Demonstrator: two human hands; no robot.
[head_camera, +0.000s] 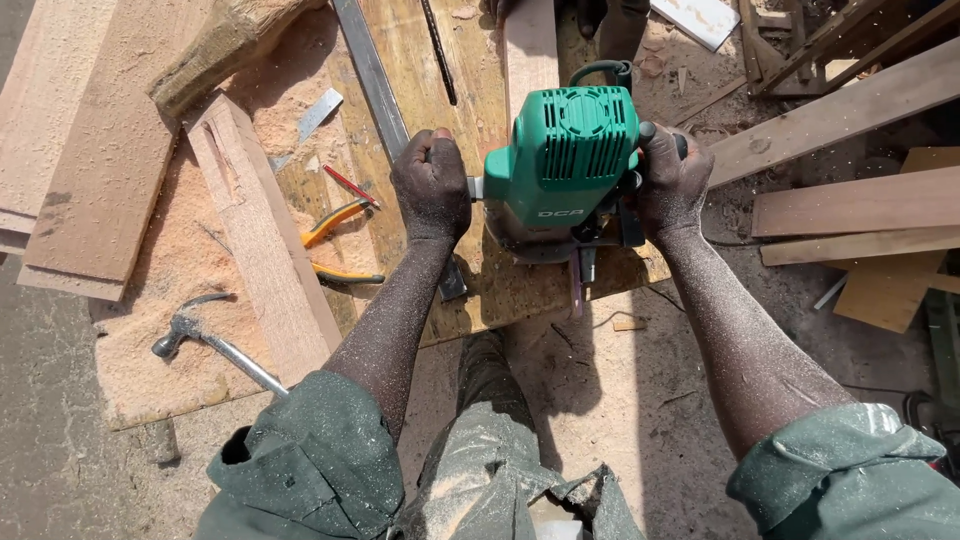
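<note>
Two hands grip one machine. Nearest the viewer, the person's sawdust-coated forearms extend from rolled green sleeves over the knees toward the bench edge. The left hand (432, 186) is closed in a fist around the left side handle, and the right hand (668, 180) is wrapped around the right side handle, of a green electric router (560, 165). The router stands upright with its base on a narrow wooden board (530, 50) that runs away from the person along the plywood bench top (520, 290).

Judged from this posture, the step in hand is routing along the board: the machine sits at the board's near end with both handles held firmly. The cutter itself is hidden under the base, so contact with the wood cannot be confirmed. A further pass would call for steady, even pressure from both hands and a straight feed along the board's length, keeping the base flat.

Left of the router, orange-handled pliers (335, 240) and a red pencil (351, 185) lie on the bench. A claw hammer (205, 340) rests on sawdust near the bench's left corner. Beyond, a long metal straightedge (370, 75) lies diagonally across the bench. Planks (90, 160) are stacked at far left; more timber (850, 105) lies at far right.
</note>
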